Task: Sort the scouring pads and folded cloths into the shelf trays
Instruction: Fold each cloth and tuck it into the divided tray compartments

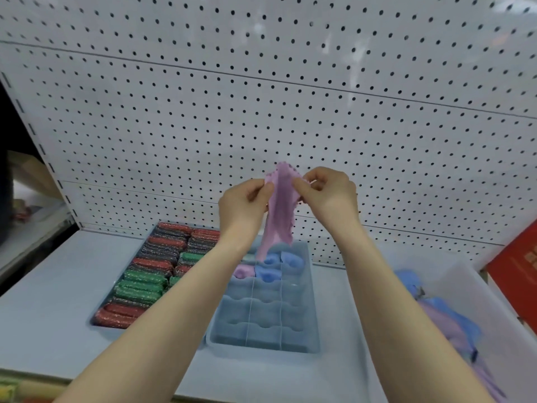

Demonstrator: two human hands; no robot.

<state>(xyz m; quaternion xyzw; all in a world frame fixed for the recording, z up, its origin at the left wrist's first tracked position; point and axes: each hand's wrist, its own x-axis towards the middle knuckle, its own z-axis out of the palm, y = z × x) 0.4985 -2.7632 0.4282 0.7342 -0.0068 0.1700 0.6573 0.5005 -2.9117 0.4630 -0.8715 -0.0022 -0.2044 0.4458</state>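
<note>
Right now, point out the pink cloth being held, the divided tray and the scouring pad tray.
pink cloth (280, 207): head view, middle of the hanging strip.
divided tray (263, 343): head view, bare near wall.
scouring pad tray (93, 320): head view, near left rim.

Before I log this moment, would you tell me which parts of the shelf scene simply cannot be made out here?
Head view only:
- Divided tray: the left forearm covers its left column, so what lies there is unknown.
- Scouring pads: that forearm also hides the tray's right side; no full count.
- Clear bin: the frame's edge cuts it off and its cloths blur together.
- Red box: its print is too blurred to read.
</note>
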